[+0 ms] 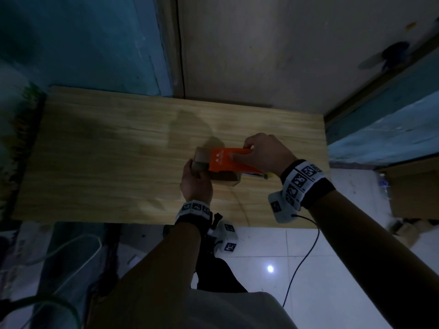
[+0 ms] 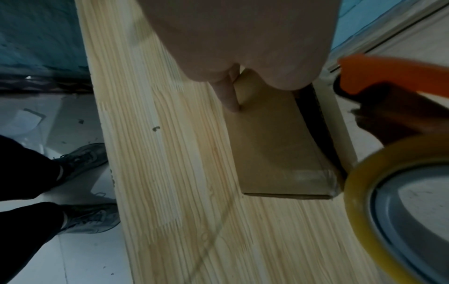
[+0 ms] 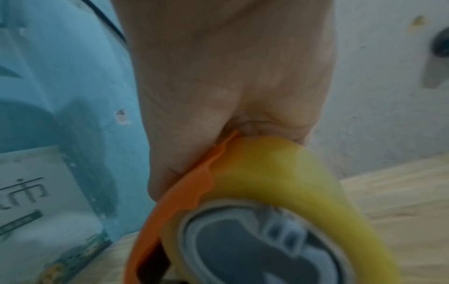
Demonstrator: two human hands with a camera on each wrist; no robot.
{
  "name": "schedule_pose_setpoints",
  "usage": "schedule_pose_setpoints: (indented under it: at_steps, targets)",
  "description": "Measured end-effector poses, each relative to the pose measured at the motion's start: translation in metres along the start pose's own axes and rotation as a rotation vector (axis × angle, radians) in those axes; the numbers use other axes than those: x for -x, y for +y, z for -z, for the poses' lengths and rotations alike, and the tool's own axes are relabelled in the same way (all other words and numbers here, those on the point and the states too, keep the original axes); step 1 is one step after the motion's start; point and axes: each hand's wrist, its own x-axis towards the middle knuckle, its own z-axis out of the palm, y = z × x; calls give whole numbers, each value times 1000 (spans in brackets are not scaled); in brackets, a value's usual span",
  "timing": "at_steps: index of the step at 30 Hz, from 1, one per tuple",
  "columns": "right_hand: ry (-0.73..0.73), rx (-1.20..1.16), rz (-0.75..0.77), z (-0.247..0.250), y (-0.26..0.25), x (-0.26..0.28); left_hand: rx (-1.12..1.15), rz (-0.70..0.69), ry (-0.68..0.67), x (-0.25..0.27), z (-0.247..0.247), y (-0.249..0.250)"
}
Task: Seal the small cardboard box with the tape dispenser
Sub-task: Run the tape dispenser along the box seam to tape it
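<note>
Worktop: a pale wood-grain worktop (image 1: 95,150) against a wall.
Box: the small cardboard box (image 2: 272,138) lies flat toward the worktop's right front edge, a dark flap seam on top, clear tape already on one end.
Dispenser: the orange tape dispenser (image 1: 228,160) sits over the box top.
Right hand: the right hand (image 1: 266,153) grips the dispenser, fingers curled around it.
Left hand: the left hand (image 1: 197,184) clasps the box's left end.
Risk: if the left hand's hold loosens, the box may slide and the tape would likely miss the seam.

Table (image 1: 95,150) left of box (image 1: 202,155) open; wall (image 1: 261,55) close behind.
</note>
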Motion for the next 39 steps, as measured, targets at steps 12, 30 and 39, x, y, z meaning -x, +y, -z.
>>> schedule_pose_setpoints:
  at_steps: [12,30,39]
  targets:
    - [-3,-36,-86,4,29,16,-13,-1,-12,-2,-3,-1]
    - [31,-237,-173,-12,38,23,-3,-6,-244,-25,12,0]
    - [20,-249,-178,-10,40,25,-196,-130,-218,-25,3,19]
